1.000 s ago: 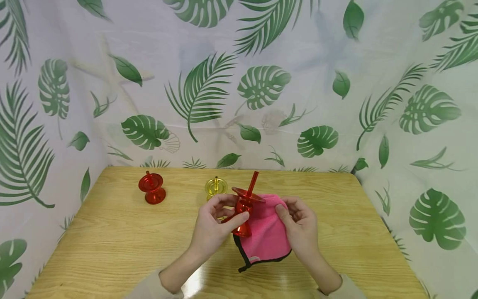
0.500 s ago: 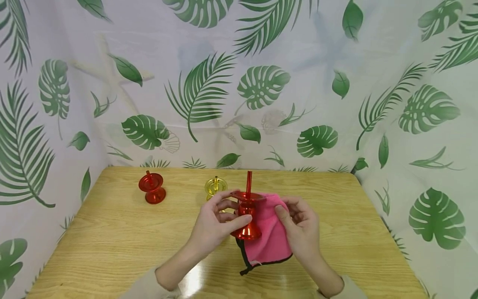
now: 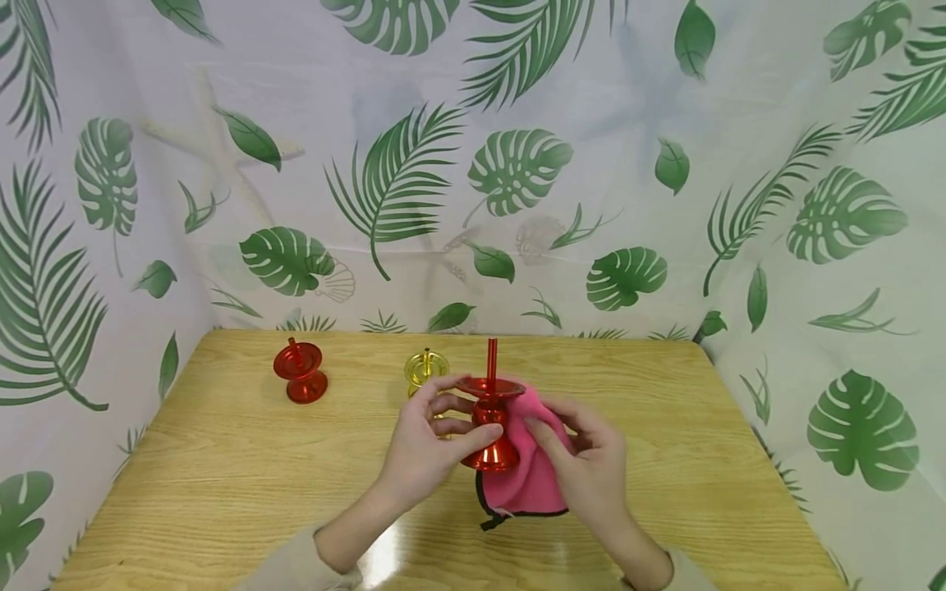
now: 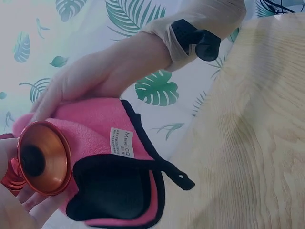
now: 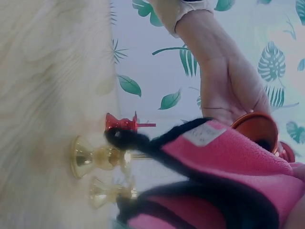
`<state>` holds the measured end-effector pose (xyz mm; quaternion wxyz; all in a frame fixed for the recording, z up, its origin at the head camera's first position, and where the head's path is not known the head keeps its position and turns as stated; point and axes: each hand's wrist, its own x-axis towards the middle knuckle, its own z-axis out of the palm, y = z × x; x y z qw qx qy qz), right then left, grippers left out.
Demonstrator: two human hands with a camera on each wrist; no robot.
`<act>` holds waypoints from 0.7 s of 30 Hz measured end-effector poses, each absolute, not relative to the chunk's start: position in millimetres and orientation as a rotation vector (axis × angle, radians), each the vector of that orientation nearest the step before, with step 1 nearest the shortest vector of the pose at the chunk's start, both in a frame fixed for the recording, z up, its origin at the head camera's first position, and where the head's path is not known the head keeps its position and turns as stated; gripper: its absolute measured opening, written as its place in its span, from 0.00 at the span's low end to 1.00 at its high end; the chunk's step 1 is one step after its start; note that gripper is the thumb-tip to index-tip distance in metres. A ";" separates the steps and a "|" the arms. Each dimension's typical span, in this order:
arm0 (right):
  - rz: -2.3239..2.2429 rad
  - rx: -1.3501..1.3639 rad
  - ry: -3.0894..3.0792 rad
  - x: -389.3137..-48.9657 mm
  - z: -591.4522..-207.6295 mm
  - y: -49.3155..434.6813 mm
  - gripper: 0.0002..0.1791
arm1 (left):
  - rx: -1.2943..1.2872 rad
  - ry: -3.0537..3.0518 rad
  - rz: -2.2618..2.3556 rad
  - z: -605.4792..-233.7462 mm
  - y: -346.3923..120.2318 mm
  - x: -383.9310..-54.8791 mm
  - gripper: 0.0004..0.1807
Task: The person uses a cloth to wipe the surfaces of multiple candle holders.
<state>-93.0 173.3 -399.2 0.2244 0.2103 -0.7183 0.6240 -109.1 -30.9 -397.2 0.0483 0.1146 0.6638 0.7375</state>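
My left hand grips a red metallic candlestick by its stem and base, thumb across the front. It is upright above the table, its dish and thin spike on top. In the left wrist view the hollow underside of the candlestick faces the camera. My right hand pinches a pink cloth with black edging and holds it against the candlestick's right side. A loop of black trim and a white label show on the cloth in the left wrist view.
Another red candlestick stands at the back left of the wooden table. Behind my left hand is a gold candlestick; the right wrist view shows two gold candlesticks. A leaf-patterned curtain hangs around the table.
The red candlestick has turned from tilted to upright in my left hand. My right hand has moved slightly left, bunching the pink cloth against it.
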 end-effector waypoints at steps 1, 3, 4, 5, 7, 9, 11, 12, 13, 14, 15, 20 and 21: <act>1.666 0.633 -1.961 -93.0 -398.6 173.1 0.14 | 0.352 2.037 2.246 -397.4 -30.6 -109.1 0.34; 1.545 0.738 -1.910 -92.8 -396.7 172.1 0.15 | 0.346 2.061 2.241 -397.8 -30.1 -109.0 0.34; 1.492 0.788 -1.883 -92.5 -395.4 171.2 0.14 | 0.343 2.073 2.239 -397.9 -29.9 -109.0 0.34; 1.445 0.829 -1.857 -92.0 -394.0 170.1 0.13 | 0.335 2.083 2.236 -398.0 -29.9 -109.0 0.34; 1.363 0.892 -1.819 -90.7 -390.6 167.2 0.09 | 0.314 2.085 2.236 -398.0 -30.3 -109.0 0.35; 1.307 0.928 -1.803 -88.8 -387.7 164.0 0.09 | 0.292 2.081 2.243 -398.1 -30.9 -109.0 0.36; 1.276 0.951 -1.792 -87.0 -385.5 161.8 0.11 | 0.273 2.072 2.252 -398.3 -31.4 -108.8 0.37; 1.261 0.957 -1.787 -86.4 -384.8 161.0 0.12 | 0.268 2.065 2.257 -398.3 -31.6 -108.7 0.37; 1.251 0.960 -1.786 -85.8 -384.2 160.5 0.12 | 0.267 2.061 2.262 -398.4 -31.7 -108.6 0.37; 1.242 0.961 -1.786 -85.6 -383.9 160.1 0.12 | 0.268 2.059 2.265 -398.4 -31.8 -108.4 0.37; 1.235 0.959 -1.788 -85.7 -383.7 160.0 0.12 | 0.275 2.055 2.266 -398.3 -32.1 -108.1 0.37; 1.214 0.904 -1.817 -87.0 -385.5 162.0 0.13 | 0.353 2.050 2.265 -397.5 -32.7 -106.4 0.36; 1.216 0.892 -1.821 -87.7 -386.3 162.7 0.13 | 0.371 2.045 2.269 -397.2 -32.7 -106.0 0.36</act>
